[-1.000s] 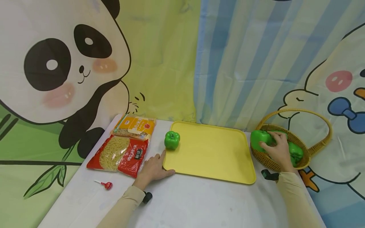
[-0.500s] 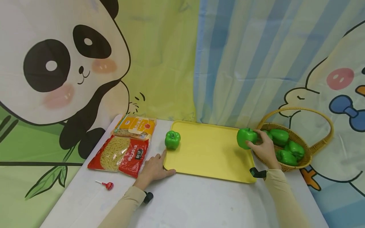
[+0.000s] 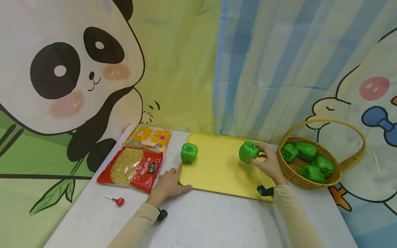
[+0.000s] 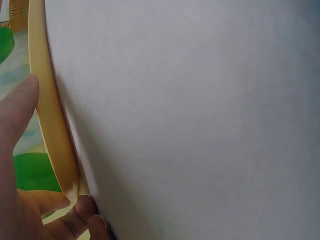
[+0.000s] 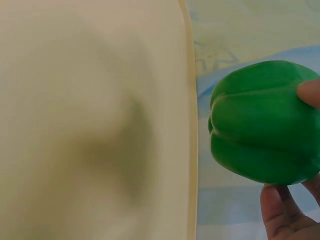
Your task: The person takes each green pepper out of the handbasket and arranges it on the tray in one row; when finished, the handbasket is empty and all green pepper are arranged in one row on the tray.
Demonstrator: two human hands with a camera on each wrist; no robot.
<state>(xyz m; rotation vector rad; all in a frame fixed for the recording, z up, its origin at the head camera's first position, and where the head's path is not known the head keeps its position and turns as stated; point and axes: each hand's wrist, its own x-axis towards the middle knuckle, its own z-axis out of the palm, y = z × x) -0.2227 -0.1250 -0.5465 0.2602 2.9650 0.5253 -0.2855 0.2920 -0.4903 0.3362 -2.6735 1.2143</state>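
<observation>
My right hand holds a green bell pepper above the right part of the yellow tray, thumb and fingers around its sides. In the right wrist view, the bell pepper shows its lobed base, and its shadow falls on the tray. Another green bell pepper stands upright at the tray's left side. My left hand rests at the tray's front left corner, fingers extended. The left wrist view shows the thumb against the tray's edge and the fingertips at its corner.
A wicker basket with a tall handle stands right of the tray, several green bell peppers inside. On the left lie a red pasta bag, an orange-yellow food packet and a red lollipop. A printed curtain hangs behind.
My right hand has lifted the bell pepper out of the basket and carried it left over the tray. My left hand has stayed at the tray's corner.
</observation>
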